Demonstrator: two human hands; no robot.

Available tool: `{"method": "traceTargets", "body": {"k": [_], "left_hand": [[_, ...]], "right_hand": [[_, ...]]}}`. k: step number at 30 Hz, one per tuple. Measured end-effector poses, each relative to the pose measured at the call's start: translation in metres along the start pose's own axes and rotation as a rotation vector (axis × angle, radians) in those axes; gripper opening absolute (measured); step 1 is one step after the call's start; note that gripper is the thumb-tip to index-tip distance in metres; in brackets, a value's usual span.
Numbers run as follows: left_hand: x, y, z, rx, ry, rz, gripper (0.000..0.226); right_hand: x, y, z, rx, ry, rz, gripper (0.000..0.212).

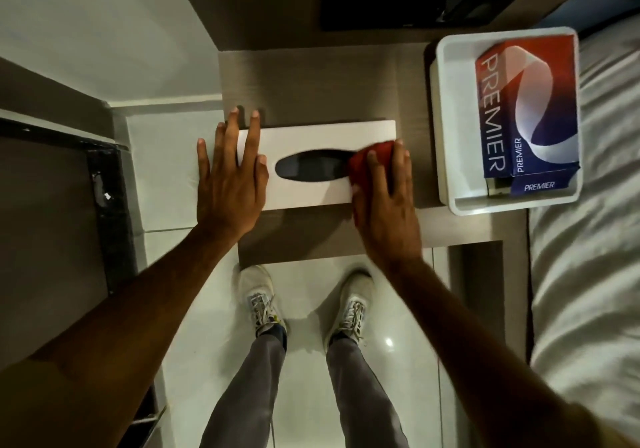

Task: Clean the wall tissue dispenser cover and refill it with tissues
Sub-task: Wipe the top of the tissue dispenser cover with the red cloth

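The white dispenser cover (311, 137) lies flat on a brown bedside table (311, 83), its dark oval slot facing up. My left hand (228, 177) presses flat on the cover's left end, fingers spread. My right hand (384, 198) rests on the cover's right end, pressing a red cloth (360, 165) against it beside the slot. To the right, the white dispenser base (446, 118) sits open like a tray, with a red, white and blue PREMIER tissue box (526, 111) standing in it.
A bed with white sheets (588, 239) runs along the right side. A dark panel (426, 0) is set in the wall behind the table. My legs and white shoes (263, 298) stand on the glossy tiled floor. A dark-edged surface (52, 205) lies to the left.
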State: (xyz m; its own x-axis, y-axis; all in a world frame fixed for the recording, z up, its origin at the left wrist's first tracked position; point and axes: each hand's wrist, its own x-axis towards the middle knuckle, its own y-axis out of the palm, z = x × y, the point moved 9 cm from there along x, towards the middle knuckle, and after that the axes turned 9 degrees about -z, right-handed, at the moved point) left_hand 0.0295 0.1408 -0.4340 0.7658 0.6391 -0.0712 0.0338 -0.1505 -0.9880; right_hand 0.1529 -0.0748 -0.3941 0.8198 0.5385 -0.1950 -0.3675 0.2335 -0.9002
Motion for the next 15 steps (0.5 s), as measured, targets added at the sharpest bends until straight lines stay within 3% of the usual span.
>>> {"method": "traceTargets", "body": {"k": [5, 8, 12, 15], "left_hand": [[0.000, 0.000, 0.000, 0.015, 0.004, 0.001, 0.061], [-0.001, -0.002, -0.001, 0.009, 0.006, 0.011, 0.062], [-0.003, -0.007, -0.005, 0.005, -0.028, 0.020, 0.062], [-0.006, -0.009, -0.008, -0.018, -0.076, 0.016, 0.062]], "right_hand": [[-0.028, 0.018, 0.007, -0.033, -0.036, 0.044, 0.077], [-0.030, 0.013, -0.002, -0.080, -0.126, 0.151, 0.089], [-0.030, -0.008, -0.007, -0.078, -0.216, 0.284, 0.075], [-0.026, -0.042, -0.011, 0.060, -0.214, 0.202, 0.059]]}}
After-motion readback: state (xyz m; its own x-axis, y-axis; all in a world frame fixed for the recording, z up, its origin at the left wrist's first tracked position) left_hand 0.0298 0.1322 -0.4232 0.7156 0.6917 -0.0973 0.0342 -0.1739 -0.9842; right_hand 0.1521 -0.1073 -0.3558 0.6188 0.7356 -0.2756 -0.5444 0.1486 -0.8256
